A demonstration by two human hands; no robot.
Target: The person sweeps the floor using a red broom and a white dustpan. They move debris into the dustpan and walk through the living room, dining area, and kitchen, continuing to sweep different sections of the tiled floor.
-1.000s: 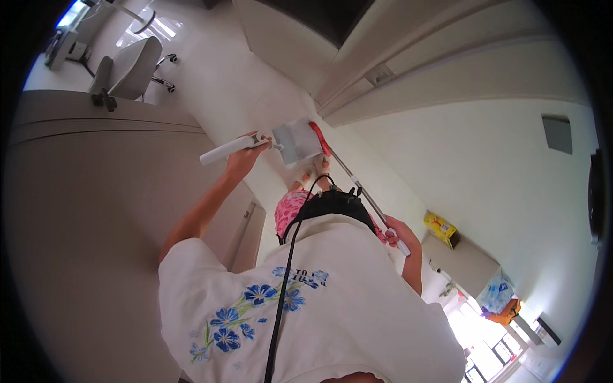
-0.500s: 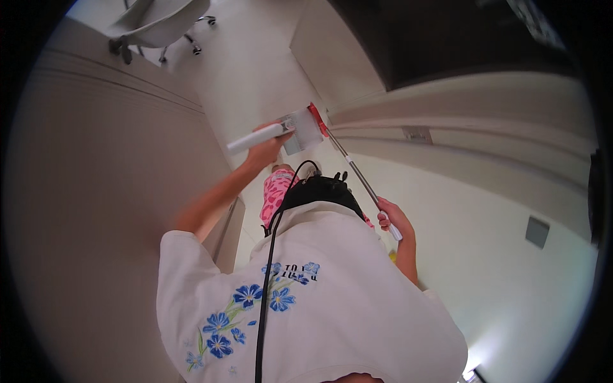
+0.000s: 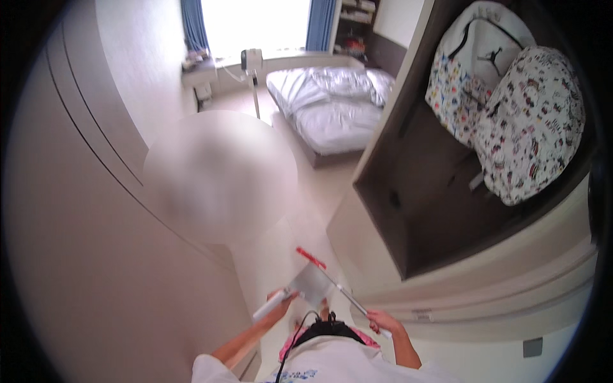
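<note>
My left hand (image 3: 278, 310) is closed round the thick white handle of a dustpan (image 3: 312, 285). Its flat grey pan reaches forward and right, low over the pale floor. In my right hand (image 3: 385, 323) is the white grip of a long-handled tool with a narrow red head (image 3: 311, 257) and a metal pole (image 3: 351, 299). The red head lies just beyond the pan's far edge; I cannot tell whether it carries bristles or a rubber blade, or whether it touches the pan.
A pale wall or cabinet front (image 3: 121, 268) runs along my left. On the right, a dark-lined cabinet niche (image 3: 440, 217) holds patterned backpacks (image 3: 530, 121). Ahead are a bed (image 3: 332, 115) and a white device on a stand (image 3: 251, 60). A large blurred oval hides part of the room left of centre.
The view has tilted up, bringing the bed, window and backpacks into sight. My hands still hold the same tools; the red head now sits beyond the pan's far edge.
</note>
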